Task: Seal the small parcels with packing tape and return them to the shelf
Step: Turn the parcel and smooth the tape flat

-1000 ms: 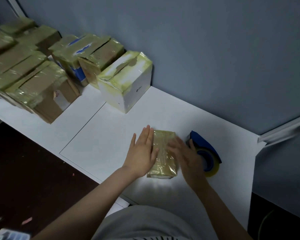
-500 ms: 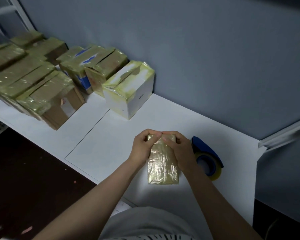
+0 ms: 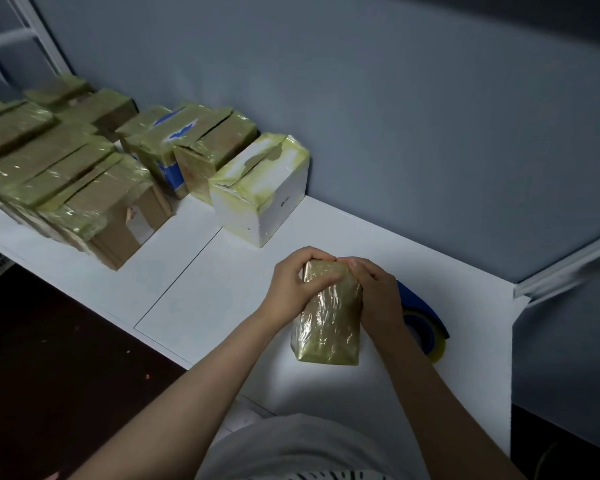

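The small parcel (image 3: 328, 317), wrapped in glossy yellowish tape, is on the white table (image 3: 205, 289), nearer the person than the white box (image 3: 267, 199) and slightly to its right. The left grip (image 3: 291, 289) curls round its far left edge and the right grip (image 3: 378, 296) clasps its far right edge. A blue tape dispenser (image 3: 423, 327) lies further right of the white box. Taped parcels (image 3: 66, 174) sit to the box's left.
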